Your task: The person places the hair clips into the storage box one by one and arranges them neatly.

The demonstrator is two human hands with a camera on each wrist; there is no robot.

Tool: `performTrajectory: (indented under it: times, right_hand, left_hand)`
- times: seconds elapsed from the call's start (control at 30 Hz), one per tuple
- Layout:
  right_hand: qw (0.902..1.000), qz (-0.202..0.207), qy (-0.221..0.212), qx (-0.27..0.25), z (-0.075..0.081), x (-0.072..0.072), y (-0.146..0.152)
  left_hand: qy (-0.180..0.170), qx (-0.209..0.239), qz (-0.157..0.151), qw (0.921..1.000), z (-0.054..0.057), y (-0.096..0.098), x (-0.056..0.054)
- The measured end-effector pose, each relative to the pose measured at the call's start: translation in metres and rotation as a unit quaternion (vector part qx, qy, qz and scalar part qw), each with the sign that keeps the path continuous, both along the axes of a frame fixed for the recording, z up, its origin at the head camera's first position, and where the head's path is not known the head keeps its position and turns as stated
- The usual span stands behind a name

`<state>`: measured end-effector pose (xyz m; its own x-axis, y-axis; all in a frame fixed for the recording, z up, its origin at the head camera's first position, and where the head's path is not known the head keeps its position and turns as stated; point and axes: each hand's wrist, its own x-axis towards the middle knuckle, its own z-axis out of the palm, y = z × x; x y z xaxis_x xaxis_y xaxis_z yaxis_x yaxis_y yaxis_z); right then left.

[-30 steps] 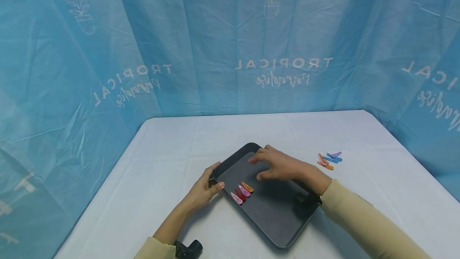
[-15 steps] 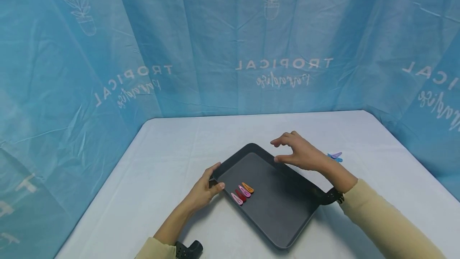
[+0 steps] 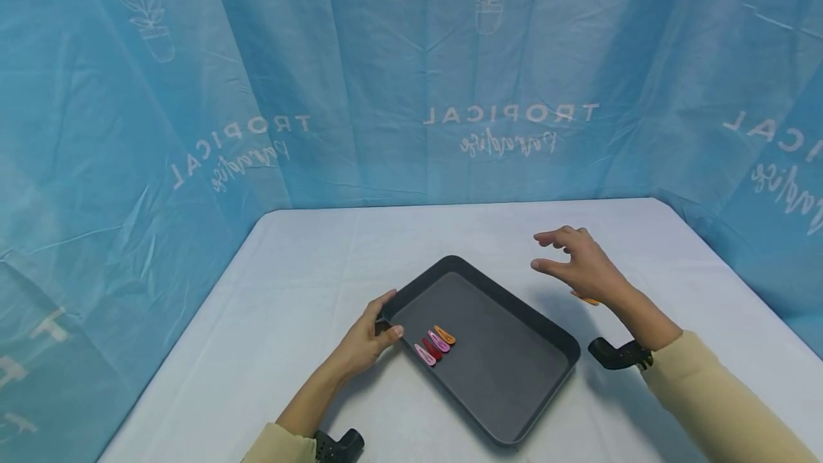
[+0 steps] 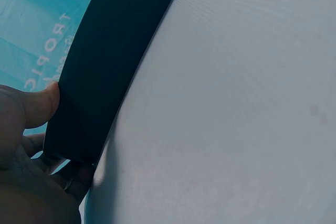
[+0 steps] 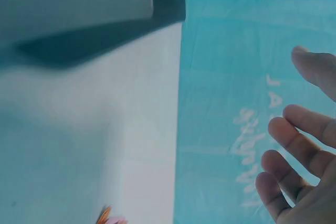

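Observation:
My left hand (image 3: 361, 341) grips the left corner of a dark grey baking tray (image 3: 508, 291), thumb at the rim and fingers round the outside. The left wrist view shows the thumb (image 4: 44, 103) against the tray's dark side wall (image 4: 105, 66). Inside the tray, near that corner, several snap hair clips (image 3: 439, 339) in pink, red and orange lie in a row. My right hand (image 3: 581, 263) is raised over the table right of the tray, fingers spread and holding nothing. Beneath it an orange hair clip (image 3: 585, 299) peeks out, with the other loose clips hidden by the hand.
A white cloth covers the table (image 3: 308, 256). Blue printed curtains (image 3: 386, 77) hang behind it and at both sides. At the bottom of the right wrist view, loose orange and pink clips (image 5: 109, 216) show on the cloth.
My right hand has moved from over the tray, out across its far edge, to above the loose clips at the right. The left hand and the tray stay in place.

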<state>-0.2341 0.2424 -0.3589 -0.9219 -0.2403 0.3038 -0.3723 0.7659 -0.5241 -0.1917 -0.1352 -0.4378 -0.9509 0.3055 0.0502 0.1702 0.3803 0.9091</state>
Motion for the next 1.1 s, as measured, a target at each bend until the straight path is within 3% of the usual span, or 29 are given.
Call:
performTrajectory:
  times: [0.37,0.77,1.1]
  right_hand:
    - [0.9964,-0.084,-0.015,-0.004,-0.021,-0.003,0.042]
    - [0.9800,-0.193,-0.046,0.022,-0.048,-0.011,0.072]
    - [0.9701,-0.224,-0.082,0.042,-0.060,-0.018,0.081]
  left_hand:
    - [0.001,-0.004,-0.002,1.0000,-0.001,-0.001,-0.002]
    - [0.001,0.001,-0.009,1.0000,-0.002,-0.002,-0.001]
    - [-0.013,0.010,-0.001,0.9999,-0.002,0.000,-0.001]
